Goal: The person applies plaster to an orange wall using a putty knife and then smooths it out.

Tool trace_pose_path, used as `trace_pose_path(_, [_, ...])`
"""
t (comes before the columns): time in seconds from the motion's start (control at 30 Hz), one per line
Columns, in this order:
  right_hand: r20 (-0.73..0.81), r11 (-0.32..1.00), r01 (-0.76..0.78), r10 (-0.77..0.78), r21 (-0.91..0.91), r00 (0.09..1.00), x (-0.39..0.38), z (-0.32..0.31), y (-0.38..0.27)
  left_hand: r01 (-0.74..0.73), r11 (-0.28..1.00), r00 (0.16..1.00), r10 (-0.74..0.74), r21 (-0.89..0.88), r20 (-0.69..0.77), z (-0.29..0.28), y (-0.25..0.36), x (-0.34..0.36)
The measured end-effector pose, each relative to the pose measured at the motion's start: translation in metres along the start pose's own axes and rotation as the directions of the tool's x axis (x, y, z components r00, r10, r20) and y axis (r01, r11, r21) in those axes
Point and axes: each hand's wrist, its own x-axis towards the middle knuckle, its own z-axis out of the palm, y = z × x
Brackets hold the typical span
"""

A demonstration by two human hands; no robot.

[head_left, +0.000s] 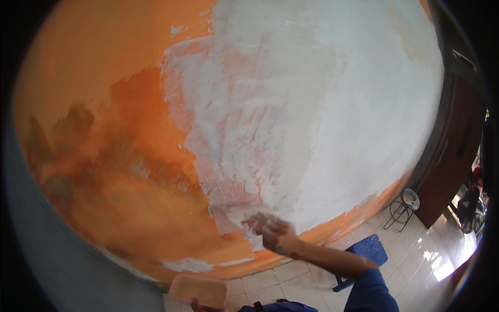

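Observation:
My right hand (273, 232), smeared with white paste, presses a flat putty blade (231, 218) against the lower part of an orange wall (119, 156). The blade lies at the ragged edge where a broad patch of white putty (322, 104) meets the orange paint. At the bottom of the view my left hand (200, 307) grips a pale orange rectangular tray (200, 290); only the fingers show at the frame's edge. My blue sleeve (371, 294) covers the right upper arm.
A blue plastic stool (370, 249) stands on the white tiled floor (416, 260) to my right. Beyond it are a small metal wire stand (403, 208) and a dark brown wooden door (452, 145). A grey wall (57, 260) adjoins at the left.

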Motion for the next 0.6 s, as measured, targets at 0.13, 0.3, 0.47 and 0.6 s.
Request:
trace_pose_path(0.13, [-0.528, 0.905, -0.221, -0.005, -0.364, 0.849, 0.136, -0.113, 0.061, -0.016, 0.998, 0.998, 0.012, -0.057, -0.068, -0.019, 0.001, 0.008])
trace_pose_path(0.3, [-0.639, 0.764, -0.230, -0.289, -0.603, 0.713, 0.224, -0.239, 0.149, -0.006, 1.000, 1.000, 0.006, 0.001, -0.022, 0.000, -0.009, -0.002])
trace_pose_path(0.47, [-0.336, 0.782, -0.182, -0.036, -0.596, 0.941, 0.101, -0.088, 0.133, -0.016, 0.995, 0.994, 0.006, -0.099, -0.106, -0.009, -0.023, 0.007])
trace_pose_path(0.6, [0.125, 0.956, 0.159, -0.131, -0.246, 0.983, -0.021, 0.003, 0.078, 0.022, 1.000, 0.999, -0.023, -0.011, -0.032, -0.010, -0.033, 0.006])
